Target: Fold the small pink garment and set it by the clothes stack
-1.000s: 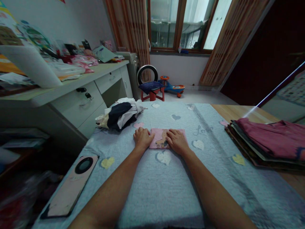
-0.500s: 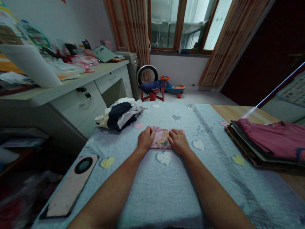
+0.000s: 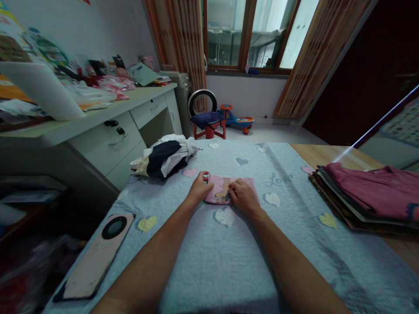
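A small folded pink garment (image 3: 220, 188) with a tan cartoon print lies flat on the light blue bed cover. At its left edge is my left hand (image 3: 200, 188), its thumb and fingers closed around the fold. My right hand (image 3: 244, 197) rests on top of the cloth's right half, fingertips bent and pinched together against the print. That hand's palm hides part of the lower right of the garment.
A crumpled heap of white and navy clothes (image 3: 165, 156) lies to the left. Folded clothes, topped by a dark pink shirt (image 3: 373, 187), are stacked at right. A phone (image 3: 94, 257) lies near the left edge. A cluttered desk (image 3: 131, 102) stands beyond.
My right hand has slid slightly left over the garment and its fingers have drawn together. My left hand has turned a little at the left edge, its fingers lifting.
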`<state>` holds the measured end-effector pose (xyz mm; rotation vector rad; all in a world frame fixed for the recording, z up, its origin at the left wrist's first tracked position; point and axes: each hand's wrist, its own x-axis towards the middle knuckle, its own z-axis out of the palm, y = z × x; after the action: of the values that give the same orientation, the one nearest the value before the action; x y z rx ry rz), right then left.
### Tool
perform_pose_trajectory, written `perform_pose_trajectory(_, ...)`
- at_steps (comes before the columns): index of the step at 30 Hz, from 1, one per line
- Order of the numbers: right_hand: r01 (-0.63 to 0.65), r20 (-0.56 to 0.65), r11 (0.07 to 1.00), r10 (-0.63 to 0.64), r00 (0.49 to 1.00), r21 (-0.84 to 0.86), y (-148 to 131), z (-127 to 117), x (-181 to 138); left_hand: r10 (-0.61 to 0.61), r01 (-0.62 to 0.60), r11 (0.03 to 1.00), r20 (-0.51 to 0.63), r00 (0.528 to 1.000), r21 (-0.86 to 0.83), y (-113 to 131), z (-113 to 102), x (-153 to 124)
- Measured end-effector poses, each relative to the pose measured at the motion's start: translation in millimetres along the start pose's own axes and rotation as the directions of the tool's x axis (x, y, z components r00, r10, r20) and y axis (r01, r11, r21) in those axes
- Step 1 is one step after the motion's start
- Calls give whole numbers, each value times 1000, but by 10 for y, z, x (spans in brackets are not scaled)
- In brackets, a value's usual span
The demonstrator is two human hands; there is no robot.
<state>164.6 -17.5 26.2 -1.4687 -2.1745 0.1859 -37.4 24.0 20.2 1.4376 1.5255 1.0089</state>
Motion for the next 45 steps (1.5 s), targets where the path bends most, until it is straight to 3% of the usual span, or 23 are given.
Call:
perform_pose_trajectory(8,1,-117,916,51,992,401,-35,33,43,73,-17,925,135,988,-379,290,100,-192)
perform_pose_trajectory(11,-66,-68,838,122,990,541,-66,12,61,138,-46,894,177,974,-446,379,175,-275)
perform_pose_trajectory(17,-180,16,658,247,969,731,-43,3,71,227,-89,870,233,946,-485,402,341,-384)
perform_pose_trajectory(24,-317,143,509,352,925,800,27,47,65,271,-102,867,288,919,-488,318,383,-391)
perform_pose_trajectory(29,-337,180,365,401,898,868,39,15,56,199,-150,932,121,973,-329,292,325,-332)
perform_pose_trajectory(32,-352,219,258,430,876,900,33,-36,62,48,-27,943,55,997,-332,265,305,-263)
perform_pose_trajectory(36,-379,289,113,464,838,918,49,-100,73,-153,208,865,155,976,-457,247,307,-232)
perform_pose_trajectory(40,-355,335,-44,449,828,934,98,-180,75,-172,292,819,275,946,-495,253,324,-294)
perform_pose_trajectory(45,-267,281,-95,439,853,959,138,-272,105,-166,358,751,367,915,-555,282,334,-356)
